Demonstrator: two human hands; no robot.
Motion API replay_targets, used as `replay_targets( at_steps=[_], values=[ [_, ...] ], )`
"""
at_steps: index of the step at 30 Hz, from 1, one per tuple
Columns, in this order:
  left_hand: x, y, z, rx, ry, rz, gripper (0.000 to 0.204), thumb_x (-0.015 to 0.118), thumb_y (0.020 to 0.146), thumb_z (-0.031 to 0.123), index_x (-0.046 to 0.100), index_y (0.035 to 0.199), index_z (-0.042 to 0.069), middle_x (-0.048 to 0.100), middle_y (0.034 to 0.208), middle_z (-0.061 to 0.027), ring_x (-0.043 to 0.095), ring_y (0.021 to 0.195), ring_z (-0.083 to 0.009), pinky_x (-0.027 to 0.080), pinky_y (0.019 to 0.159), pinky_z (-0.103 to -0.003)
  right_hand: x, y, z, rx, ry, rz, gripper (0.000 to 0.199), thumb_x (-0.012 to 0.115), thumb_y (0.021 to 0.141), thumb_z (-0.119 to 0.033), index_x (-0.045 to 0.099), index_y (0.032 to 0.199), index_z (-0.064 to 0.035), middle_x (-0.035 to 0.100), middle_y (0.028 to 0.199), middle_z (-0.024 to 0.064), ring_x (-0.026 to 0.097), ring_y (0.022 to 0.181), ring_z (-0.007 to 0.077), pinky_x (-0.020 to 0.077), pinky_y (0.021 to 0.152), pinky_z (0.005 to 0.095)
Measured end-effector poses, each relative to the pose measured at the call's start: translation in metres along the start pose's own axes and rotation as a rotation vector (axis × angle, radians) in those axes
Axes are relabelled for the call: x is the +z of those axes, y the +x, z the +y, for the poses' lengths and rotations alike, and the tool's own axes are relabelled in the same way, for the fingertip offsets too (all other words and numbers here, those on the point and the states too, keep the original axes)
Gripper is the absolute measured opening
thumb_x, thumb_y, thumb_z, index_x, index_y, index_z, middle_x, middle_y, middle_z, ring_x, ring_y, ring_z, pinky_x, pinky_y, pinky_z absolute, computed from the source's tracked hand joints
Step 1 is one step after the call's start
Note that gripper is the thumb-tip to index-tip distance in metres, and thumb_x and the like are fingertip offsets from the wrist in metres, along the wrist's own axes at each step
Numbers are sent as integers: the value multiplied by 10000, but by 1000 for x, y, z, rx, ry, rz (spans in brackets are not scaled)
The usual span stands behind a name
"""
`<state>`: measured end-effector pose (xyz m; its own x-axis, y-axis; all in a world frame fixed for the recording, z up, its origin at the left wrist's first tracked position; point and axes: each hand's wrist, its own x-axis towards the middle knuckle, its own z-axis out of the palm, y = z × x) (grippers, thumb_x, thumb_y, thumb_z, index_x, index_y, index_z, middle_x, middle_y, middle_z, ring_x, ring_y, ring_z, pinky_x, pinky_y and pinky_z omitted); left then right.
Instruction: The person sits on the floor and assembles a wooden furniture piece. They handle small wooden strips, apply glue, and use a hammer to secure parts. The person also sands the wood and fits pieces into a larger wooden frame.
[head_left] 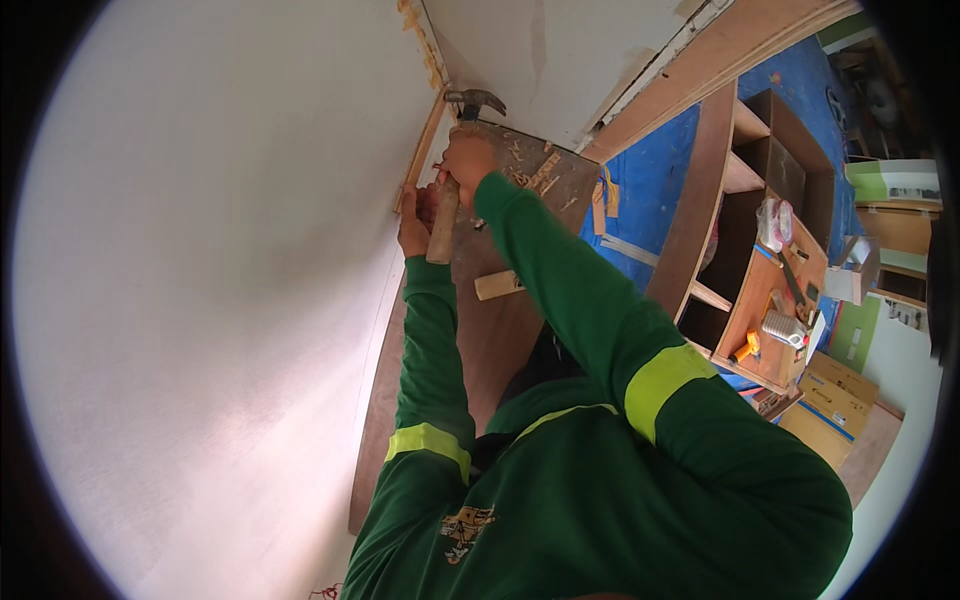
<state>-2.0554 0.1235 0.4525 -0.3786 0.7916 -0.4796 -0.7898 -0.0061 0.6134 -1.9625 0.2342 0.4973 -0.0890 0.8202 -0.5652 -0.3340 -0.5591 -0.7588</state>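
Note:
My right hand (pixel 470 165) is closed around the wooden handle of a claw hammer (pixel 444 232). Its dark metal head is up by the wall corner, and the handle's butt points back toward me. Just left of the handle, my left hand (pixel 414 225) is against the white wall with its fingers curled. What those fingers pinch is too small to make out. A narrow wooden strip (pixel 424 143) runs up the wall from beside my left hand toward the corner. Below the hammer, a short pale piece of wood (pixel 497 286) lies on the brown board, partly behind my right sleeve.
Wood shavings (pixel 535 180) litter the brown board (pixel 385 440) in the corner. Blue sheeting (pixel 650 165) covers the floor at right. An unfinished wooden cabinet (pixel 700 215) stands there, bearing tools and a plastic bottle (pixel 783 328). Cardboard boxes (pixel 838 400) sit beyond it.

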Motion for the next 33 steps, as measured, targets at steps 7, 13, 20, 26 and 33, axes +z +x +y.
replay_targets(
  at_steps=[7, 13, 20, 26, 33],
  values=[
    [-5, 7, -7, 31, 14, 71, 454, 745, 972, 331, 612, 1207, -34, 632, 1092, -95, 671, 1020, -218, 600, 926, -314, -30, 35, 30, -429, -277, -151, 175, 551, 991, -154, 554, 1037, 15, 585, 805, 128, 595, 628, 233, 501, 495, 394],
    [8, -12, -3, 57, 169, 148, 588, 757, 958, 384, 551, 1267, -72, 592, 1142, -145, 661, 1055, -273, 600, 944, -345, -45, 29, 3, -128, -209, -117, 158, 564, 1003, -141, 551, 1036, 14, 582, 750, 105, 594, 570, 213, 478, 458, 374],
    [-13, -36, 7, 43, 581, 85, 493, 686, 1012, 350, 556, 1257, -57, 618, 1113, -132, 670, 1002, -246, 586, 899, -338, -107, -121, -17, 204, 95, -181, 171, 555, 1056, -272, 481, 1007, -126, 472, 710, -33, 442, 489, 83, 411, 423, 284],
    [-91, -66, -31, 284, 1156, -147, 351, 641, 1039, 299, 604, 1236, 11, 663, 985, -71, 646, 933, -174, 531, 821, -305, -260, -243, 18, 403, 216, -178, 162, 580, 1064, -268, 464, 1077, -156, 415, 715, -49, 388, 482, 49, 358, 419, 242],
    [-100, -87, -92, 480, 1722, -209, 382, 606, 1046, 348, 613, 1197, -3, 646, 1035, -132, 605, 921, -231, 487, 822, -364, -382, -301, 160, 338, 680, 369, 162, 623, 1028, -247, 481, 991, -178, 414, 721, -48, 392, 517, 62, 346, 448, 244]
  ],
)
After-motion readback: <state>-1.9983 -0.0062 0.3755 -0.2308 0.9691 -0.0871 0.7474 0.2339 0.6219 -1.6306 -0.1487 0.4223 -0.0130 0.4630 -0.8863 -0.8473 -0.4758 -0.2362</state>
